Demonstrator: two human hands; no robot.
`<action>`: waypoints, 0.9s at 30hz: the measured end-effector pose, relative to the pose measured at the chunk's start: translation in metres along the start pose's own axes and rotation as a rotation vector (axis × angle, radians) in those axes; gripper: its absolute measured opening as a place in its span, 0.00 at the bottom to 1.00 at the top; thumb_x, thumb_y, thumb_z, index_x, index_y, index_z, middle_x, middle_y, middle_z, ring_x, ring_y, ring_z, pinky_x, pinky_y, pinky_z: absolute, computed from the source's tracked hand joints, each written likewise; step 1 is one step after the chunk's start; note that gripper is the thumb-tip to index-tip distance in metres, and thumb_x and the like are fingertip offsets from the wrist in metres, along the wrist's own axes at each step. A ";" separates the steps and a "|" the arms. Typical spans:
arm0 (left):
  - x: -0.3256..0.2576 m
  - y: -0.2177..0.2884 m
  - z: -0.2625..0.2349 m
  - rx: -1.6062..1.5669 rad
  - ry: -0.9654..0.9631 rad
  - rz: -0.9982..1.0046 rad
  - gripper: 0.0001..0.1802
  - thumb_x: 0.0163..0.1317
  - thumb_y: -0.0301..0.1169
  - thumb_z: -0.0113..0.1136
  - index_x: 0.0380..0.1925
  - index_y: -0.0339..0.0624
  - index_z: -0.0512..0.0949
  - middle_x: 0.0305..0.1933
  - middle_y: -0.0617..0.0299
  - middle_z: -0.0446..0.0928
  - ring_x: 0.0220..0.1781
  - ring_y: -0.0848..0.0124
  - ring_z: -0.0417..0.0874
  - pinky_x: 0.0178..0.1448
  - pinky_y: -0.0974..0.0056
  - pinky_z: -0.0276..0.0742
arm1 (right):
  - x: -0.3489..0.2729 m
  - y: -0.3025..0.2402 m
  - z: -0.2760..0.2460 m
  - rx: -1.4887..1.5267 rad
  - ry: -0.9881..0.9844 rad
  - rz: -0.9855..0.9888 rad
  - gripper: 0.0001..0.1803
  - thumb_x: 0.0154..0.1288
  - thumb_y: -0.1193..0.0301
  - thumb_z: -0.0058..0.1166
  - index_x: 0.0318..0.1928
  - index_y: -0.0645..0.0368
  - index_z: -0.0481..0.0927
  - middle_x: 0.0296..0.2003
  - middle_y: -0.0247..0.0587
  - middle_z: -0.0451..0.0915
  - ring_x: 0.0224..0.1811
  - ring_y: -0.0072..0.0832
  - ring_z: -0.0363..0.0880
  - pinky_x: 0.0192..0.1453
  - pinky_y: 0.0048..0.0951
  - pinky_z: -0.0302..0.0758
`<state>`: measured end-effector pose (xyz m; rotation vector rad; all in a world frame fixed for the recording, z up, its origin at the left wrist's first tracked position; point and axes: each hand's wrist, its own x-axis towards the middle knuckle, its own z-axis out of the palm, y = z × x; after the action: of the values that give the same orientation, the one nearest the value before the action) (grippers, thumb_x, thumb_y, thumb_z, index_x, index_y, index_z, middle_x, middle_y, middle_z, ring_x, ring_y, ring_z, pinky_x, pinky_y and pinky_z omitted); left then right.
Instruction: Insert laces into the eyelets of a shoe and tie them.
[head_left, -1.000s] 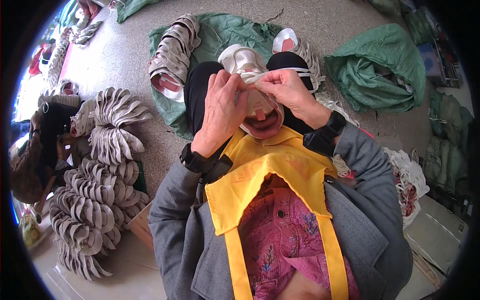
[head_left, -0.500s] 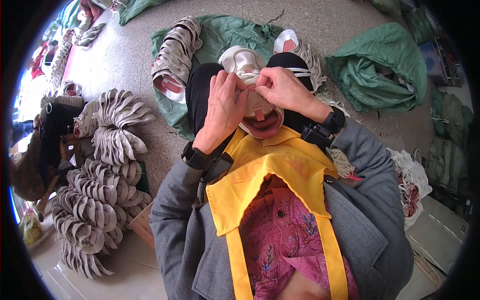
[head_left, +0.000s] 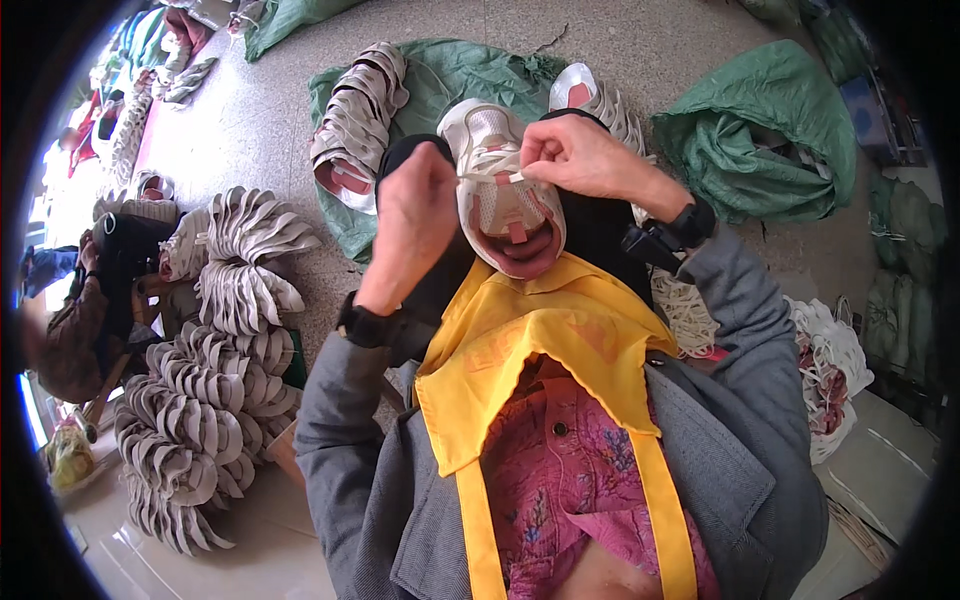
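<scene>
A white and beige shoe upper [head_left: 517, 212] with a pink lining rests between my knees, its toe pointing away and its opening toward me. A white shoelace [head_left: 490, 178] runs across the upper, over the pink-tipped tongue. My left hand [head_left: 412, 205] is closed at the left side of the upper, slightly blurred, with the lace running to its fingers. On the other side my right hand [head_left: 590, 165] pinches the lace between thumb and fingers. The lace stretches nearly straight between both hands. The lace ends are hidden.
Stacked shoe uppers [head_left: 355, 125] lie on a green sheet [head_left: 455, 75] ahead, with more uppers [head_left: 600, 100] to its right. An open green sack [head_left: 760, 140] stands far right. Big stacks of pale pieces [head_left: 190, 420] fill the left. White laces [head_left: 685, 315] hang beside my right thigh. Another person [head_left: 75, 330] sits at far left.
My hands have moved apart from above the tongue, the left one toward me and leftward, drawing the lace out sideways. More of the upper now shows between them.
</scene>
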<state>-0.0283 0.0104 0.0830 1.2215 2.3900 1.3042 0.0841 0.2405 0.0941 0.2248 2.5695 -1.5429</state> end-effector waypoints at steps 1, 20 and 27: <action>0.000 0.005 -0.014 -0.036 -0.030 -0.084 0.06 0.61 0.20 0.64 0.33 0.35 0.75 0.28 0.60 0.79 0.30 0.75 0.79 0.35 0.67 0.74 | -0.001 0.003 -0.005 0.041 -0.033 -0.003 0.06 0.67 0.73 0.61 0.39 0.64 0.81 0.29 0.31 0.81 0.31 0.16 0.79 0.36 0.22 0.75; -0.099 -0.169 -0.290 0.836 -0.157 -0.576 0.07 0.52 0.24 0.55 0.31 0.32 0.75 0.27 0.43 0.77 0.32 0.46 0.80 0.38 0.50 0.72 | 0.008 -0.002 0.006 -0.342 0.249 -0.445 0.06 0.61 0.75 0.58 0.38 0.65 0.81 0.34 0.52 0.84 0.38 0.48 0.85 0.43 0.42 0.80; -0.069 -0.123 -0.214 0.476 -0.181 -0.223 0.10 0.58 0.28 0.64 0.37 0.36 0.77 0.31 0.54 0.81 0.33 0.59 0.83 0.39 0.56 0.77 | 0.002 0.000 0.001 -0.356 0.196 -0.309 0.06 0.60 0.74 0.59 0.34 0.65 0.82 0.29 0.53 0.84 0.34 0.50 0.84 0.39 0.42 0.79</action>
<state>-0.1583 -0.2098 0.1039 1.0710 2.6854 0.5507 0.0822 0.2399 0.0931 -0.0679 3.0964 -1.1560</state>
